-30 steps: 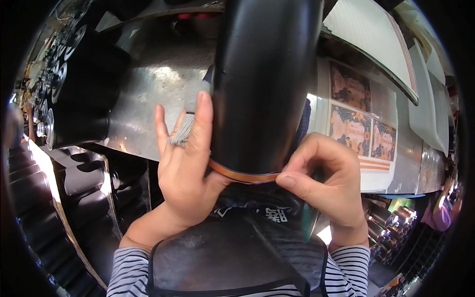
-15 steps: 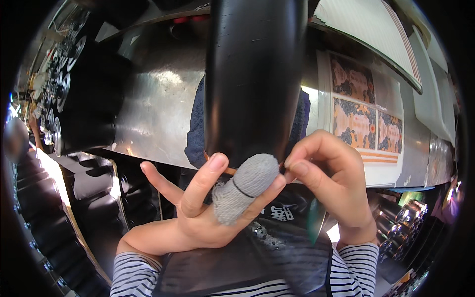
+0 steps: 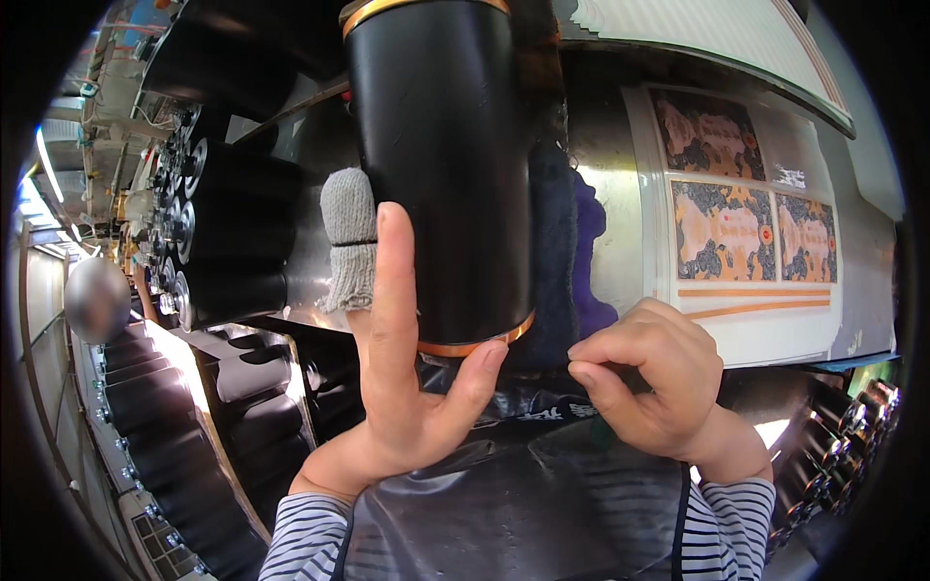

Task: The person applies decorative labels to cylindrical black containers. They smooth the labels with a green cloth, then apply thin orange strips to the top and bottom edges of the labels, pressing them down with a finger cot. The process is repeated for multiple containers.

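Note:
A tall black cylinder [image 3: 441,165] with an orange band at its lower rim stands upright in front of me. My left hand [image 3: 402,387] rests flat against its lower front, fingers pointing up, thumb under the orange rim; one finger wears a grey knitted cot [image 3: 349,252]. My right hand [image 3: 659,382] is just right of the cylinder's base, thumb and forefinger pinched together on what looks like a fine thread, too thin to see clearly. A dark apron [image 3: 513,513] covers my front below both hands.
Rows of black spools [image 3: 228,242] line a metal machine frame [image 3: 320,155] on the left. A printed sheet with orange patterned panels [image 3: 736,232] hangs at the right. More black bobbins [image 3: 843,436] sit at lower right. A person's blurred head [image 3: 97,300] shows far left.
My left hand turned from curled under the cylinder to flat against it, fingers up, the grey-covered finger now behind. The cylinder sits higher in view. My right hand stays pinched beside the base.

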### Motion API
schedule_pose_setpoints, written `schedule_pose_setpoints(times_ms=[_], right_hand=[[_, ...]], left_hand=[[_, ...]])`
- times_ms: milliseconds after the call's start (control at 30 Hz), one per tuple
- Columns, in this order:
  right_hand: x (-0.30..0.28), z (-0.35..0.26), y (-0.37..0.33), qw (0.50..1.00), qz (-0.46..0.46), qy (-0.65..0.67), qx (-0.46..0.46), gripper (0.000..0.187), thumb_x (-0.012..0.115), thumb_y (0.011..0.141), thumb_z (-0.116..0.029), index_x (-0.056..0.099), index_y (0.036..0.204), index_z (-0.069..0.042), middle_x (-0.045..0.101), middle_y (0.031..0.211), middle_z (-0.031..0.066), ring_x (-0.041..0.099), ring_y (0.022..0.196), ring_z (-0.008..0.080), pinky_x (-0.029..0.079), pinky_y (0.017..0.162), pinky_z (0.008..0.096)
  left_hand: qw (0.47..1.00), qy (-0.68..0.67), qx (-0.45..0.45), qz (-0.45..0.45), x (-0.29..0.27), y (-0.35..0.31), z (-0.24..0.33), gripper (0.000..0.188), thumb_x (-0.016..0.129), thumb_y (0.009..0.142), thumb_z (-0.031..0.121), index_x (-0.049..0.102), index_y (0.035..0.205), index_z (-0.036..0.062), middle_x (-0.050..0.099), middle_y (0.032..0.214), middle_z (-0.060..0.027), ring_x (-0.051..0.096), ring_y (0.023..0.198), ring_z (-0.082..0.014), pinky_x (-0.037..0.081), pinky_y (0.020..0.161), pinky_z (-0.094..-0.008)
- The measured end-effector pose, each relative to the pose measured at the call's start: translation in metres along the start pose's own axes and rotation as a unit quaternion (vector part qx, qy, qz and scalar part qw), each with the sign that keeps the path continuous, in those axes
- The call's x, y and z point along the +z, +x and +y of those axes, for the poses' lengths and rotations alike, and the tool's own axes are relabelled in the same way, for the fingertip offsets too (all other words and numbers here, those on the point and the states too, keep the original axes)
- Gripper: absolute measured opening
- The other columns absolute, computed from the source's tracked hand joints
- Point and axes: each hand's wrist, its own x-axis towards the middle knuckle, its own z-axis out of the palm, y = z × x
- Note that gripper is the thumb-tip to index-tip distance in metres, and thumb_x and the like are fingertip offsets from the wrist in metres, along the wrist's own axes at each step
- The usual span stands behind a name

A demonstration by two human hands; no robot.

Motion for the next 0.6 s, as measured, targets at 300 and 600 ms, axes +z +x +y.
schedule_pose_setpoints(times_ms=[300, 600], right_hand=[[-0.009, 0.006, 0.005, 0.999, -0.023, 0.017, 0.014, 0.019, 0.075, 0.069, 0.000, 0.060, 0.080, -0.001, 0.063, 0.069, 0.0069, 0.056, 0.054, 0.0210, 0.042, 0.047, 0.0281], [-0.007, 0.005, 0.014, 0.996, -0.046, 0.036, 0.063, 0.017, 0.076, 0.069, -0.002, 0.062, 0.079, -0.002, 0.063, 0.069, 0.0065, 0.056, 0.054, 0.0198, 0.042, 0.048, 0.0278]], left_hand=[[0.989, -0.119, -0.087, -0.003, 0.001, 0.004, 0.009, 0.103, 0.072, 0.080, 0.020, -0.003, 0.148, 0.0022, 0.007, 0.155, -0.0152, 0.025, 0.139, -0.0262, 0.031, 0.108, -0.0377], [0.990, -0.055, -0.126, -0.015, 0.003, 0.008, 0.015, 0.096, 0.062, 0.077, -0.002, -0.001, 0.149, 0.0042, 0.012, 0.154, -0.0149, 0.029, 0.137, -0.0256, 0.035, 0.107, -0.0373]])
